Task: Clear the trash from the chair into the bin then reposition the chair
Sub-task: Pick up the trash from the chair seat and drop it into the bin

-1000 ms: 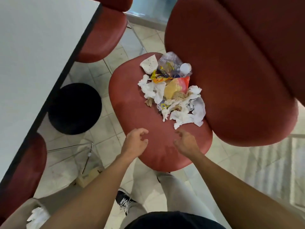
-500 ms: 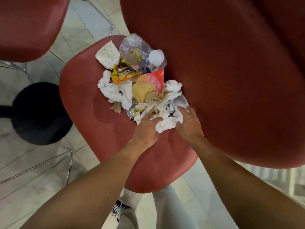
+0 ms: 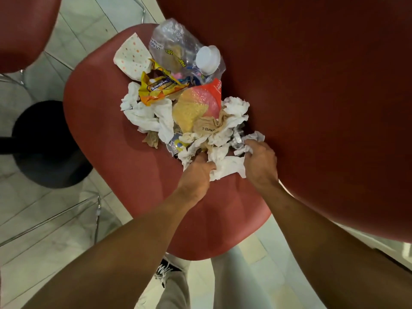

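Note:
A heap of trash lies on the red chair seat (image 3: 116,152): white crumpled tissues (image 3: 225,150), a yellow snack wrapper (image 3: 159,86), a clear plastic bag (image 3: 176,50), a white lid (image 3: 208,58), a red and yellow packet (image 3: 196,105), a brown 7-Eleven napkin (image 3: 208,127) and a dotted paper (image 3: 132,58). My left hand (image 3: 197,175) digs into the near edge of the tissues, fingers curled around them. My right hand (image 3: 260,162) grips crumpled tissue at the heap's right side. The chair's red backrest (image 3: 312,97) rises on the right.
A black round table base (image 3: 44,146) stands on the tiled floor to the left. Another red chair (image 3: 22,30) is at the top left, with chrome legs (image 3: 95,215) below. My legs and a black shoe (image 3: 166,269) are under the seat's front edge.
Both hands moved from the seat's front edge into the trash heap and closed on the white tissues. The camera moved closer over the chair.

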`<state>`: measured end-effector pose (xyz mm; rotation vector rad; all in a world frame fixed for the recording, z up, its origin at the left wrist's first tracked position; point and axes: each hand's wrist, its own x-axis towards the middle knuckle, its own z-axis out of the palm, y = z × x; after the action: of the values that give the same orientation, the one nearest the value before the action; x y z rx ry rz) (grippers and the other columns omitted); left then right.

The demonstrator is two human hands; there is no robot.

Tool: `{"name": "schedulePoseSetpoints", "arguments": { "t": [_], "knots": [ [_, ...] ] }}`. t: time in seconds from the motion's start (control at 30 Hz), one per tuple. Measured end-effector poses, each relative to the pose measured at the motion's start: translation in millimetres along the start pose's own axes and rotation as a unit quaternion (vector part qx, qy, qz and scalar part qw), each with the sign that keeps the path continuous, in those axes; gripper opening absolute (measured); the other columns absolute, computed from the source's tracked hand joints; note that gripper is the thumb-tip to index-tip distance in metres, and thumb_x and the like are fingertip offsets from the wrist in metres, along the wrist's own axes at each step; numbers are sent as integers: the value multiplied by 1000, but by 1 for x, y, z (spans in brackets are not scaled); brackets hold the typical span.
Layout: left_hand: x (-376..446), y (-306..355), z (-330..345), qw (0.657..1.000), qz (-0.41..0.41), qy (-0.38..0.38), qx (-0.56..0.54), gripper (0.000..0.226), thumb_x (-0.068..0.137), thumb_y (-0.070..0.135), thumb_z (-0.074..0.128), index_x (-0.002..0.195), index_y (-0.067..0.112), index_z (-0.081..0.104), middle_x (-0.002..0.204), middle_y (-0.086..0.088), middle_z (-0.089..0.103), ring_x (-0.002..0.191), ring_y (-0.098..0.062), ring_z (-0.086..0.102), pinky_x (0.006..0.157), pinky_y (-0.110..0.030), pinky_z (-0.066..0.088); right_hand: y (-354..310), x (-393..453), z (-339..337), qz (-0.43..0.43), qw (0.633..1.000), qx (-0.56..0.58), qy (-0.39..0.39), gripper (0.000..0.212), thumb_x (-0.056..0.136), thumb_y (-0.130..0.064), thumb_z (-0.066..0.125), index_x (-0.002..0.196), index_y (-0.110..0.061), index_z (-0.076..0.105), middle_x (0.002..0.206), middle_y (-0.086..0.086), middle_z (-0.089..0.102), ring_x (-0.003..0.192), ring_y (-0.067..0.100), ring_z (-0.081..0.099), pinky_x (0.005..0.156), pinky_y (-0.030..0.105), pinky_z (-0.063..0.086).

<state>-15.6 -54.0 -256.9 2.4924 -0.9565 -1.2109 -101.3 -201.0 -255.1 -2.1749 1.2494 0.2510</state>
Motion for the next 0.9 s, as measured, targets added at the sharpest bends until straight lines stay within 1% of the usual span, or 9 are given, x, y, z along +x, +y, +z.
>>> {"name": "schedulePoseSetpoints", "arguments": {
  "t": [0.17,0.27,0.37,0.43,0.53,0.6,0.73,0.8,0.9],
  "knots": [
    [-25,5,-13,997,-26,46,-65,38,87,-1,54,119,16,65,117,-7,52,99,-23,60,83,-19,44,-10,-20,-18,-6,998,39,48,42,80,9,50,113,-10,68,107,17,65,92,35,64,76,33,50],
    [-42,8,-24,994,-28,74,-82,36,87,0,55,117,16,67,117,-8,55,100,-23,60,85,-21,46,-18,-36,-28,-7,998,43,52,41,81,7,50,112,-11,68,106,16,65,92,33,64,76,34,51],
    [-62,7,-38,990,-36,90,-100,35,85,1,56,115,15,67,112,-11,57,99,-28,61,88,-37,52,-31,-57,-37,-7,997,51,53,38,83,5,49,114,-11,67,105,15,65,93,32,63,80,36,52],
    [-79,4,-47,987,-36,111,-110,33,84,1,57,111,15,69,108,-11,58,96,-28,60,84,-40,52,-43,-75,-43,0,997,58,57,38,84,3,49,114,-12,66,106,13,65,93,31,62,81,36,52],
    [-104,-4,-56,983,-28,137,-115,26,83,3,58,103,14,69,98,-10,58,89,-26,60,75,-34,50,-59,-101,-49,-5,995,74,71,37,82,3,51,113,-10,67,105,14,66,94,32,62,82,36,50],
    [-128,-12,-64,981,-31,155,-115,21,83,5,58,98,16,70,89,-7,54,83,-24,57,67,-26,40,-73,-123,-53,-19,993,80,81,36,82,1,52,112,-10,67,105,15,67,96,33,61,82,36,48],
    [-170,-30,-75,969,-40,201,-135,24,84,12,62,104,21,71,85,-3,53,79,-18,50,64,-16,28,-97,-166,-57,-13,994,65,81,35,85,-6,52,117,-14,65,112,9,66,105,29,58,88,34,44],
    [-195,-42,-81,963,-45,220,-150,23,84,13,62,103,22,71,86,-6,58,80,-19,51,65,-18,29,-111,-191,-55,-31,993,82,82,35,84,-5,53,117,-12,65,111,11,67,105,29,58,90,33,44],
    [-223,-57,-85,952,-58,247,-172,22,83,15,61,100,25,73,84,-7,63,81,-24,56,70,-30,42,-128,-217,-50,-62,989,108,74,32,83,-2,54,111,-9,67,103,12,68,99,29,59,85,33,46]
  ]
}}
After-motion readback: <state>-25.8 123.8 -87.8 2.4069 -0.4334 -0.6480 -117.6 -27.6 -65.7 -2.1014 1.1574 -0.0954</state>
